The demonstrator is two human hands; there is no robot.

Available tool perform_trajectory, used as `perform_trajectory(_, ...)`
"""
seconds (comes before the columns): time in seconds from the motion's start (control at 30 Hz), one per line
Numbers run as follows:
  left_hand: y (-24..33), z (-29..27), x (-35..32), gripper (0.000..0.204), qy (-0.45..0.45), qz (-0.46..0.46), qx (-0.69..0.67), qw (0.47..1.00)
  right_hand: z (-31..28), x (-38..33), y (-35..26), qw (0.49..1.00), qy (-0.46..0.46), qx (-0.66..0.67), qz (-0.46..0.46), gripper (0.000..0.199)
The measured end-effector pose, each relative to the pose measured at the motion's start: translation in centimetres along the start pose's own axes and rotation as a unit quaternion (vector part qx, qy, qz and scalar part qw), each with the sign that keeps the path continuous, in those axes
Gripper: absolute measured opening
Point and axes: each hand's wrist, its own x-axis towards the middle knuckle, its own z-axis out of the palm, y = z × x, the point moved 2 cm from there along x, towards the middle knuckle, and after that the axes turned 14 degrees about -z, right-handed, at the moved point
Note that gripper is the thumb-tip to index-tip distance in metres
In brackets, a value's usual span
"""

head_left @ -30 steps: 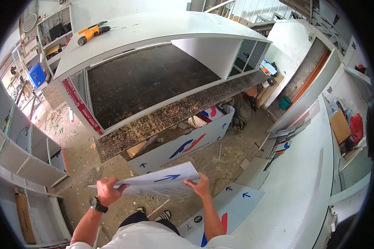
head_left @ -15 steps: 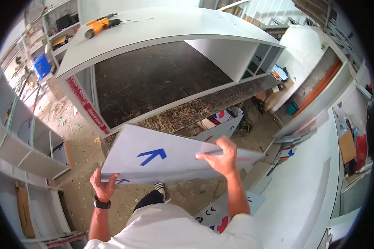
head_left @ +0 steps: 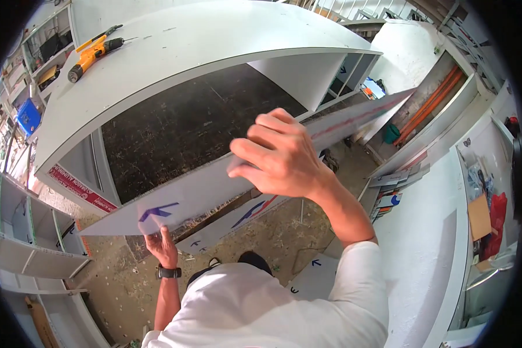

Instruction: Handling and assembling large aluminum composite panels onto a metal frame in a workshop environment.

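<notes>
A long pale grey panel (head_left: pixel 200 185) with a blue arrow on its face slants across in front of the cabinet, its right end higher and farther off. My left hand (head_left: pixel 163 248), a black watch at its wrist, grips the lower edge near the arrow. Over the upper edge near the middle, my right hand (head_left: pixel 281 153) is closed, thumb on the near face and fingers curled at the top. The large white cabinet (head_left: pixel 185 43) lies behind, its open front showing a dark, worn board (head_left: pixel 197 116) inside. Below the held panel shows another printed panel (head_left: pixel 229 225).
A yellow cordless drill (head_left: pixel 93 58) lies on the cabinet's top at the left. Another panel (head_left: pixel 316 277) rests on the floor by my right side. Shelved frames (head_left: pixel 17 246) stand at left. At right are a white surface (head_left: pixel 417 261) and orange bars (head_left: pixel 432 110).
The panel has swung outward and up at its right end, nearer the cabinet. My right hand has moved up and forward with it. My view has shifted closer to the cabinet.
</notes>
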Motion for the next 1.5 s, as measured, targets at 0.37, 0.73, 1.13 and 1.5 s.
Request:
perform_trajectory(0.37,-6.8,-0.2,6.0,0.033,0.109,-0.018,0.191,0.975,13.5,-2.5,8.8,0.991,0.046,0.120,-0.030,0.036)
perform_trajectory(0.73,3.9,9.0,3.1,0.089,0.315,0.090,0.217,0.920,14.5,-3.1,10.6,0.979,0.031,0.177,-0.093,0.039)
perform_trajectory(1.13,4.2,8.4,5.5,0.104,0.347,0.074,0.262,0.897,5.9,-9.1,20.6,0.989,-0.002,0.148,0.016,0.095)
perform_trajectory(1.5,2.0,6.4,8.1,0.082,0.277,0.064,0.153,0.946,6.9,-21.9,31.4,0.980,-0.073,0.003,0.184,0.058)
